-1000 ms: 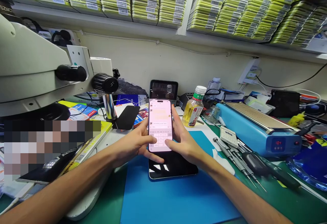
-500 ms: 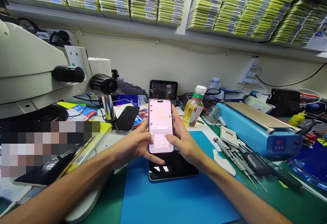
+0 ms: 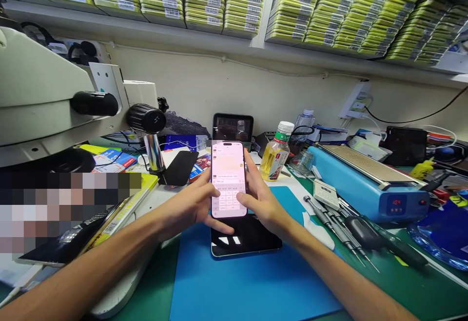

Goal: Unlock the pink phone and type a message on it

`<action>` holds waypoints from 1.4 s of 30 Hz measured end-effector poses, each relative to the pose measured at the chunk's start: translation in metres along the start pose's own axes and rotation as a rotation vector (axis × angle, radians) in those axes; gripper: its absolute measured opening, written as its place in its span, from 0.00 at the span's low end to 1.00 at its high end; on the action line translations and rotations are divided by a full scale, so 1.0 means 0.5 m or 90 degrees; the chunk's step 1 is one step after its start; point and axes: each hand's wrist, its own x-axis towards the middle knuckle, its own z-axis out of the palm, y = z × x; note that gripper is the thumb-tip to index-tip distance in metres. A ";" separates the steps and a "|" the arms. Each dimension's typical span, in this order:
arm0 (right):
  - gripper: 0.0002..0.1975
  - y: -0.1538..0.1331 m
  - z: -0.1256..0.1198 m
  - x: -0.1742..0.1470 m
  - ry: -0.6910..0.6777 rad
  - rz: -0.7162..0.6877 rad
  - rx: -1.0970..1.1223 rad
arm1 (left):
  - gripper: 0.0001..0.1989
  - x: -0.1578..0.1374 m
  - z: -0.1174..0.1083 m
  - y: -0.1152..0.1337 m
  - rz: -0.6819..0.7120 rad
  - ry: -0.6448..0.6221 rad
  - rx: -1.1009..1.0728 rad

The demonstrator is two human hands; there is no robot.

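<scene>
From my remote end I see the blue mat [image 3: 219,294] as ref, lying on the green table [image 3: 435,294]. Lit phone [image 3: 228,170] is held up approx. over mat's far part, screen facing the person, keyboard showing.

L hand [image 3: 192,209]: fingers pinch phone's left side, thumb at keyboard's left edge; one finger stretched out low over the dark-screened device [image 3: 252,245], can't tell if touching. R hand [image 3: 268,206]: fingers pinch phone's right side, thumb on keyboard; the rest partly hidden behind phone, so exact pose n/a.

Dark-screened device lies flat on mat, under/near both hands. White tissue [image 3: 319,231] at mat's right edge. Right of mat: screwdrivers [image 3: 338,230], small white box [image 3: 326,194], blue heating unit [image 3: 365,191] w/ red digits. Beyond mat: bottle [image 3: 275,160] w/ yellow liquid, white cap; farther back, propped screen [image 3: 233,127]. Left of mat: microscope [image 3: 40,87].
</scene>
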 end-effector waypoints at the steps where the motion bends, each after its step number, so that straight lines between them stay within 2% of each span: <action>1: 0.53 0.000 0.001 0.000 0.000 0.003 -0.003 | 0.39 -0.001 0.000 -0.001 0.002 0.000 0.002; 8: 0.53 -0.001 0.003 0.002 0.014 0.008 -0.050 | 0.46 -0.002 -0.001 0.002 0.009 -0.003 -0.005; 14: 0.55 -0.006 0.002 0.001 0.004 -0.004 -0.089 | 0.47 -0.007 0.002 0.006 0.010 -0.006 -0.004; 19: 0.58 -0.008 0.000 0.000 -0.020 0.018 -0.070 | 0.50 -0.009 -0.002 0.002 0.009 -0.012 -0.019; 22: 0.56 -0.009 0.000 0.001 -0.004 0.020 -0.082 | 0.51 -0.005 -0.007 -0.002 0.008 -0.014 -0.028; 24: 0.55 -0.010 0.002 0.002 -0.001 0.016 -0.087 | 0.49 -0.003 -0.008 -0.002 0.009 -0.016 -0.030; 29: 0.59 -0.010 0.003 0.002 -0.003 0.006 -0.082 | 0.46 -0.004 -0.005 0.001 0.004 -0.015 -0.023; 36: 0.56 0.001 -0.004 0.004 -0.033 -0.010 0.020 | 0.37 -0.002 0.001 0.003 -0.008 0.011 -0.005; 40: 0.57 -0.002 -0.006 0.003 -0.044 0.013 0.026 | 0.24 -0.002 0.002 0.001 -0.018 0.021 0.005; 42: 0.60 -0.007 -0.009 0.003 -0.053 0.038 0.009 | 0.21 -0.004 0.001 0.001 -0.027 0.022 -0.006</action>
